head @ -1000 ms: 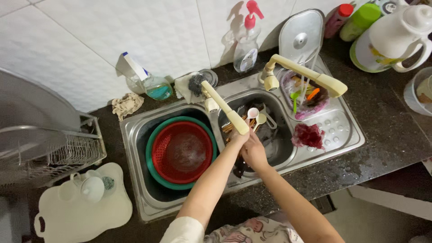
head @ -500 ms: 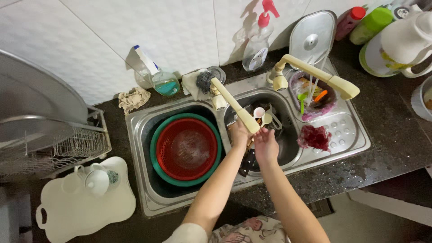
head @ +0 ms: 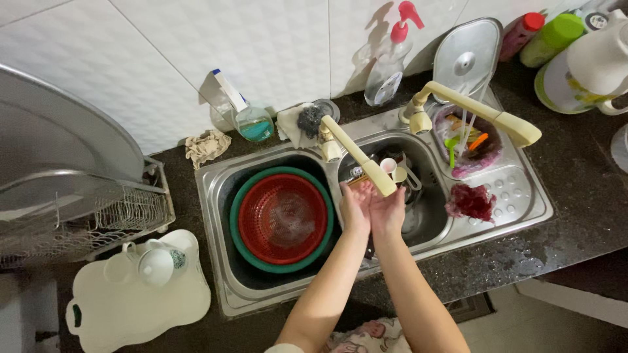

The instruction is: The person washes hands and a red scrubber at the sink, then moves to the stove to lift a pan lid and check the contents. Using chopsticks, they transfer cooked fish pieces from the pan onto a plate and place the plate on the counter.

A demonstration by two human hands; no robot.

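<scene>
My left hand (head: 355,208) and my right hand (head: 388,210) are held side by side under the end of the cream tap spout (head: 358,157), over the right sink basin (head: 418,216). Fingers are together, palms facing up toward the spout; neither hand holds anything. Cups and small dishes (head: 392,168) lie in that basin behind my hands. In the left basin sits a red colander (head: 282,219) inside a green bowl (head: 246,252).
A second cream tap (head: 487,114) reaches over a small basket of utensils (head: 466,147). A dark red scrubber (head: 471,201) lies on the drainboard. Spray bottle (head: 389,65), metal lid (head: 466,59), kettle (head: 598,59), dish rack (head: 85,209), white tray with cups (head: 140,287).
My two hands have come closer together under the spout, now side by side. The view has shifted slightly, so the sink sits a little more to the right.
</scene>
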